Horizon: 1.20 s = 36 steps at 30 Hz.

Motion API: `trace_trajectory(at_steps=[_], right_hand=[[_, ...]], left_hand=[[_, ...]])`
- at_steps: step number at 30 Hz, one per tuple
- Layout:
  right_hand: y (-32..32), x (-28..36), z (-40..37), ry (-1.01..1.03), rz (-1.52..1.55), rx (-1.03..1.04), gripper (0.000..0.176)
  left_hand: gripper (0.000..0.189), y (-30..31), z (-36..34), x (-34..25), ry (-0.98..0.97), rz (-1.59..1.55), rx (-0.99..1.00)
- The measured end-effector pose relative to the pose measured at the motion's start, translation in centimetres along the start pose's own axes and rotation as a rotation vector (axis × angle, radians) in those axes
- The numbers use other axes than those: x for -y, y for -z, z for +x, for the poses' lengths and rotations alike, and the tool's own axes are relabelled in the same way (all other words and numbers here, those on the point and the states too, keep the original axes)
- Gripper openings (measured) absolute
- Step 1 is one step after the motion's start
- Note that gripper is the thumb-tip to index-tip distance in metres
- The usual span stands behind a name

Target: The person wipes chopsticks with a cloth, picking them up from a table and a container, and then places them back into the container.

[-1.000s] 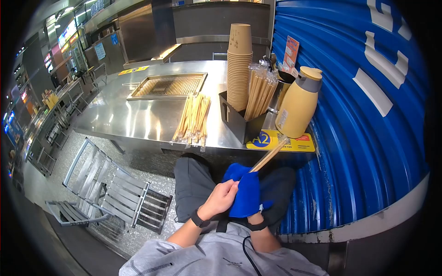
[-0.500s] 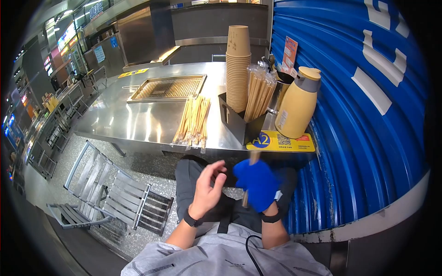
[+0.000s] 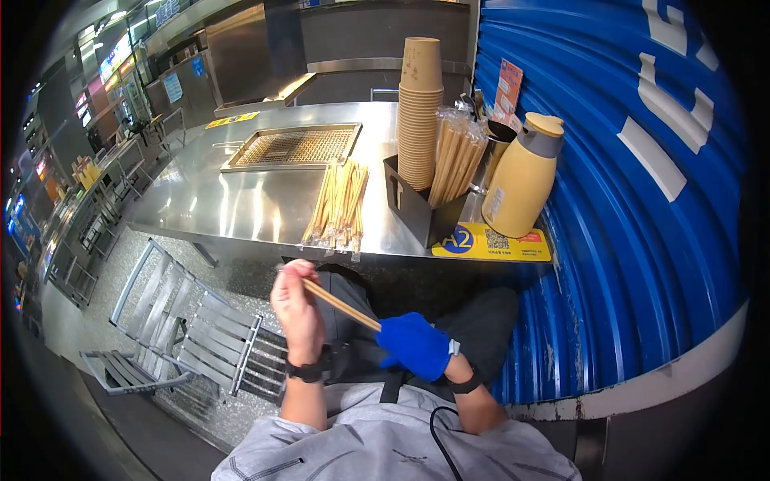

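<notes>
Wooden chopsticks (image 3: 345,305) slant between my hands above my lap, with what looks like a clear wrapper at their far end. My bare left hand (image 3: 297,313) has its fingers closed round that upper end, just off the table's front edge. In a blue glove, my right hand (image 3: 415,345) is wrapped around the lower end, hiding it. Beyond my left hand, a loose pile of wrapped chopsticks (image 3: 341,204) lies on the steel table (image 3: 192,200), its plastic ends at the front edge.
A black holder (image 3: 407,210) carries stacked paper cups (image 3: 419,120) and upright wrapped chopsticks (image 3: 457,160). Right of it stands a yellow jug (image 3: 521,180) by the blue corrugated wall (image 3: 626,240). A grill grate (image 3: 297,146) sits in the tabletop. A slatted folding chair (image 3: 208,345) is at left.
My left hand has moved left and up and now grips one end of the chopsticks. My gloved hand has shifted left and down, and the chopsticks have tilted from near upright to a slant.
</notes>
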State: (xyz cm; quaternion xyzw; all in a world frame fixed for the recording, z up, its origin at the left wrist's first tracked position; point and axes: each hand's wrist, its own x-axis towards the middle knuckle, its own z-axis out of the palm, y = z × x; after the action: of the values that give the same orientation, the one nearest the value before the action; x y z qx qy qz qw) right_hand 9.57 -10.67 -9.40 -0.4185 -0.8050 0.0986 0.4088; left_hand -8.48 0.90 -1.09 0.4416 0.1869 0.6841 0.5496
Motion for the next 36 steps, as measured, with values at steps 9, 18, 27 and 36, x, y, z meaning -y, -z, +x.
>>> trace_trajectory(at_steps=[9, 18, 27, 36], right_hand=[[3.9, -0.4, 0.7, 0.026, -0.068, 0.080, 0.017], [6.7, 0.6, -0.4, -0.291, -0.087, -0.120, 0.020], [3.6, 2.8, 2.5, -0.307, -0.572, 0.082, 0.018], [5.3, 1.8, 0.2, -0.129, -0.570, 0.050, 0.012]], left_hand=[[0.036, -1.8, -2.7, 0.8, 0.304, -0.091, 0.338], [0.023, -0.4, -1.2, 0.2, 0.234, 0.023, 0.088], [0.020, -4.4, -5.6, 3.3, 0.366, -0.038, 0.273], [0.023, -1.7, -2.1, 0.9, 0.218, 0.042, -0.022]])
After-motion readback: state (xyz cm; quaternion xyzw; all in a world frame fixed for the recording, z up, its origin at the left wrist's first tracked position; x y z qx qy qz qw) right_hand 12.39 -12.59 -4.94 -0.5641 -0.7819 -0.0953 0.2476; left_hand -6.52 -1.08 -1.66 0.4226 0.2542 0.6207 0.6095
